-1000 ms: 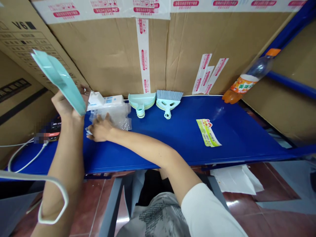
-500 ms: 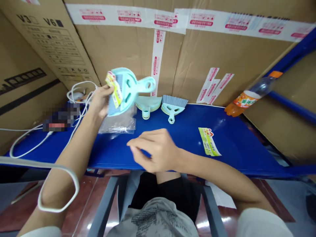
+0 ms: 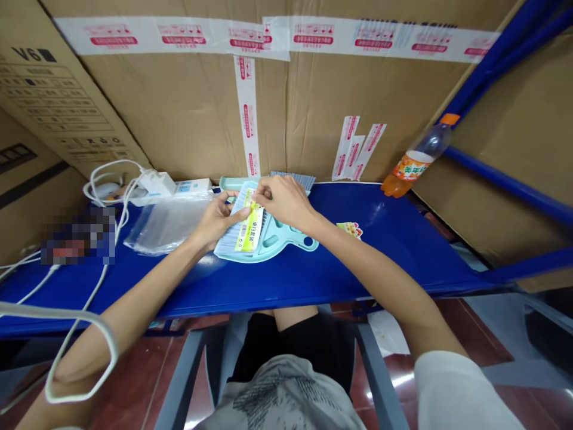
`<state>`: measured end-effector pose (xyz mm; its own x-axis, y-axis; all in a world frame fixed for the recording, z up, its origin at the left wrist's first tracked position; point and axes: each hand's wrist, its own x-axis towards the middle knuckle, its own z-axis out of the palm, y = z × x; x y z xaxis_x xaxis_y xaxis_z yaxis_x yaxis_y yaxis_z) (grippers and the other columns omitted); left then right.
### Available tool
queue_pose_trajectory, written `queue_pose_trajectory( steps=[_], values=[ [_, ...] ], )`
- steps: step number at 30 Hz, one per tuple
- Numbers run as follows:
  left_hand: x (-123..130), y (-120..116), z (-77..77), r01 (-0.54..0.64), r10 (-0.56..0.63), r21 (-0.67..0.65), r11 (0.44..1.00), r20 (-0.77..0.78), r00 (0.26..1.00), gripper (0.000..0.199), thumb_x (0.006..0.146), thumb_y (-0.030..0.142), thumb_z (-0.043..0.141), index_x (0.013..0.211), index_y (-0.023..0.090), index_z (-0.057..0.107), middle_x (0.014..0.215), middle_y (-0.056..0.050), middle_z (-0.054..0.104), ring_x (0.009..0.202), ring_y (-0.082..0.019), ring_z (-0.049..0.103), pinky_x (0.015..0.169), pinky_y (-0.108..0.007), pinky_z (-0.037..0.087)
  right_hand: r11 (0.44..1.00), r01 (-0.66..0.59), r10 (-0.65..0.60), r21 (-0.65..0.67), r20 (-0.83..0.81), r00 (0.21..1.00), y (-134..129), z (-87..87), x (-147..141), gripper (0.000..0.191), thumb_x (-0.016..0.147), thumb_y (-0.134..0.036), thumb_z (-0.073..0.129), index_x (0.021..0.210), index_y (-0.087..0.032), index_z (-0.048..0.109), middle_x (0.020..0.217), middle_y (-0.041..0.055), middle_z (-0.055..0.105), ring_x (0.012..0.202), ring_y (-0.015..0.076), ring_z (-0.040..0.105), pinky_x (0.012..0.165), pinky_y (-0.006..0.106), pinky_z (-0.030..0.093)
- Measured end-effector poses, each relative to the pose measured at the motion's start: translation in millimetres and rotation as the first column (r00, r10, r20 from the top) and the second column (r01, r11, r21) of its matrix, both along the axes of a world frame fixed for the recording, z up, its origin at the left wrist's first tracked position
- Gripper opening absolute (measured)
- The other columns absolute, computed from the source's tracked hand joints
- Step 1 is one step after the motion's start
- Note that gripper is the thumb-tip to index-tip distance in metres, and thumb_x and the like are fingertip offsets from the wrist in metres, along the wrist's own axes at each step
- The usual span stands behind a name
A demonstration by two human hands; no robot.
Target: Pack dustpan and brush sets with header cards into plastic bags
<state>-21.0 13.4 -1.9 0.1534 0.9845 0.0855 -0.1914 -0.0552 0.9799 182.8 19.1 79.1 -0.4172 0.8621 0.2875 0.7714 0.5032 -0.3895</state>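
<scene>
My left hand (image 3: 215,222) grips the left edge of a light-blue dustpan and brush set (image 3: 274,240), its thumb on the bristles beside a yellow-green label (image 3: 249,230). The set is low over the blue table, its handle pointing right. Fingers pinched together, my right hand (image 3: 284,200) is at the label's upper end. Behind my hands, a stacked dustpan (image 3: 230,183) and brush bristles (image 3: 304,180) show in part. Another label (image 3: 350,229) lies to the right, partly hidden by my right forearm.
Clear plastic bags (image 3: 163,224) lie on the blue table (image 3: 215,292) at left, near a power strip (image 3: 192,187) and white cables. An orange drink bottle (image 3: 409,161) leans at the right against the blue frame. Cardboard boxes (image 3: 179,107) stand behind.
My left hand has brought the dustpan set down and turned it, its label now facing up. My right hand has moved up and forward to the label. The view has shifted right.
</scene>
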Motion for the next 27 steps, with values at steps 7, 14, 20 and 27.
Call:
queue_pose_trajectory(
  steps=[7,14,20,27],
  values=[
    [9,-7,-2.4,-0.061,0.061,0.025,0.998,0.006,0.998,0.077,0.059,0.041,0.110,0.112,0.024,0.056,0.081,0.000,0.083,0.067,-0.024,0.081,0.062,-0.033,0.067,0.995,0.030,-0.025,0.093,-0.049,0.999,3,-12.8,7,0.023,0.094,-0.032,0.083,0.112,-0.019,0.075,0.119,0.0100,0.067,0.104,0.0251,0.065,0.083,0.036,0.045],
    [4,-3,-4.5,-0.093,0.093,0.007,0.996,0.001,0.996,0.074,0.061,0.041,0.108,0.112,0.024,0.058,0.083,-0.001,0.082,0.066,-0.023,0.079,0.061,-0.033,0.066,0.983,-0.125,0.175,0.136,-0.466,0.867,23,-13.1,24,0.020,0.100,-0.039,0.073,0.092,-0.020,0.071,0.101,0.0050,0.072,0.093,0.0199,0.069,0.086,0.037,0.055],
    [-5,7,-3.7,-0.215,0.215,-0.009,0.977,0.063,0.974,0.069,0.059,0.035,0.108,0.108,0.021,0.062,0.089,-0.002,0.083,0.074,-0.020,0.079,0.067,-0.030,0.067,0.972,-0.068,-0.099,-0.226,-0.654,0.750,10,-1.2,147,0.063,0.068,-0.056,0.100,0.116,-0.025,0.075,0.087,0.0023,0.076,0.067,0.0158,0.064,0.058,0.031,0.049],
    [-5,9,-5.4,-0.221,0.223,-0.036,0.975,0.049,0.974,0.069,0.059,0.035,0.108,0.108,0.021,0.062,0.089,-0.003,0.083,0.072,-0.022,0.079,0.066,-0.033,0.067,0.849,0.085,-0.315,-0.522,-0.369,0.875,-12,-76.4,237,0.071,0.063,-0.063,0.098,0.113,-0.017,0.077,0.082,0.0066,0.076,0.064,0.0166,0.063,0.057,0.030,0.044]
  ],
)
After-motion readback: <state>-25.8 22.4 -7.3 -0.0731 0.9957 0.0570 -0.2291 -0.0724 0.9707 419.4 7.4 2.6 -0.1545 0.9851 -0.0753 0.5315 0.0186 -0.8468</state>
